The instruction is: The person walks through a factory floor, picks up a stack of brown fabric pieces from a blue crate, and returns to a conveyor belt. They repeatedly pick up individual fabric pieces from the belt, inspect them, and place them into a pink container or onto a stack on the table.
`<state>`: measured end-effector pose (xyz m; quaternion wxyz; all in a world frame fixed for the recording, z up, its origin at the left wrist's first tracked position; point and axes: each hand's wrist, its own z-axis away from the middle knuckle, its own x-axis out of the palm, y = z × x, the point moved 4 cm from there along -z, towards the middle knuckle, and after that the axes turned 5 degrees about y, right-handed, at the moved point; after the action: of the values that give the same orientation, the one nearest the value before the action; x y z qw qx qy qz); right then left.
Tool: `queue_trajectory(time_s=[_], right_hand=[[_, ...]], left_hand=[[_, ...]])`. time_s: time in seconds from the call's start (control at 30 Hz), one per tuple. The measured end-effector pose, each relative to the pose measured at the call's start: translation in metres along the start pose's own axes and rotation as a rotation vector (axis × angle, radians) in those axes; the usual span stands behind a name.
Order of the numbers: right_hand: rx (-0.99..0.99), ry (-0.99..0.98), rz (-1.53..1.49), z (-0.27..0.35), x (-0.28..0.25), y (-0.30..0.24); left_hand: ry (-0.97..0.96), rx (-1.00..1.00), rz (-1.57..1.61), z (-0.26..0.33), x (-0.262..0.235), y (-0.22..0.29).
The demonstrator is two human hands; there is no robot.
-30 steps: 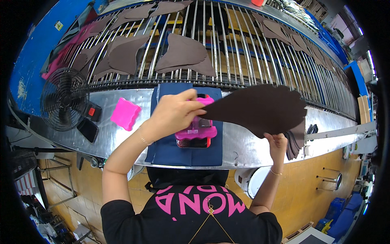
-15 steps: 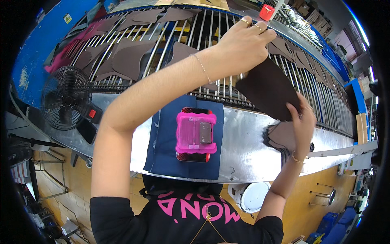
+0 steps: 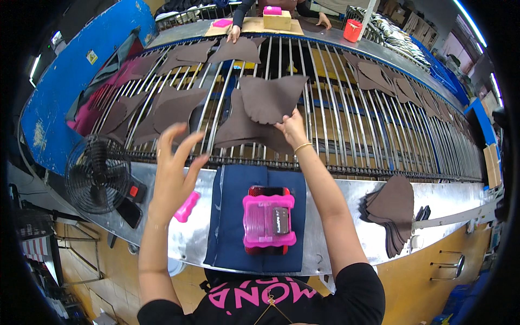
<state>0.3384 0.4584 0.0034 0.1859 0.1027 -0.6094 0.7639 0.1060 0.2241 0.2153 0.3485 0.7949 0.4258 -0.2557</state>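
Note:
My right hand pinches the lower edge of a brown cut piece of sheet material, with a wavy edge and pointed upper corners. It lies over another brown piece on the metal-rod rack. My left hand is raised at the rack's near edge, fingers spread and holding nothing, close to a brown piece. In front of me a pink-framed item with a dark block sits on a red and black object, on dark blue cloth. A stack of brown pieces lies at right.
A black fan stands at left on the metal table. A small pink item lies beside my left forearm. Across the rack, a co-worker's hand touches a brown piece. A red container stands at the far edge.
Both hands have moved left from the stack on the right. My left hand has let go of a brown piece and opened; my right hand now has one over the rack.

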Motion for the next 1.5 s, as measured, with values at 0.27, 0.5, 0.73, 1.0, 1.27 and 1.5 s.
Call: queue_trajectory(time_s=[0.27,0.5,0.73,1.0,1.27,1.5], right_hand=[[-0.070,0.168,0.243,0.020,-0.026,-0.005],[-0.531,0.556,0.752,0.163,-0.179,-0.104],[-0.042,1.474,1.578,0.359,-0.419,-0.127],[-0.157,1.395,1.855,0.356,-0.414,-0.121],[-0.550,1.120,1.807,0.349,-0.328,-0.179],[-0.945,0.643,0.704,0.347,-0.166,-0.195]], left_hand=[[-0.061,-0.400,0.022,0.083,-0.019,-0.048],[-0.095,-0.369,0.134,0.093,0.006,-0.038],[-0.150,-0.289,0.290,0.087,0.032,-0.019],[-0.145,-0.252,0.302,0.083,0.032,0.008],[-0.120,-0.206,0.268,0.085,0.022,0.011],[-0.038,-0.088,0.278,0.059,0.035,0.041]])
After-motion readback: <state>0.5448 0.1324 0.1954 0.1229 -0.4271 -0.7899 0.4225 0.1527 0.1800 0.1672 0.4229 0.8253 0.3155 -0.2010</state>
